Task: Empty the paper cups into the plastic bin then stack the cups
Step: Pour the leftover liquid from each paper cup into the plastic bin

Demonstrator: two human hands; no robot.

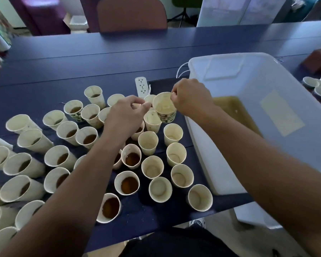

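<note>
Near edge of table (44,71): upright cups (110,210), brown liquid, mouths up. Empties stand by plastic bin (267,75). Held cup (164,107) is above the cluster, left of bin, tilted, mouth facing camera. Right hand (191,97) pinches its rim; left hand (126,114) has fingers curled, grip unclear.

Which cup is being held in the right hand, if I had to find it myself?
Find the white plastic bin on the right of the blue table. Just left of its near wall, the right hand pinches the rim of a cup. Unlike its neighbours, it is lifted, tilted, and empty, with green print.
</note>
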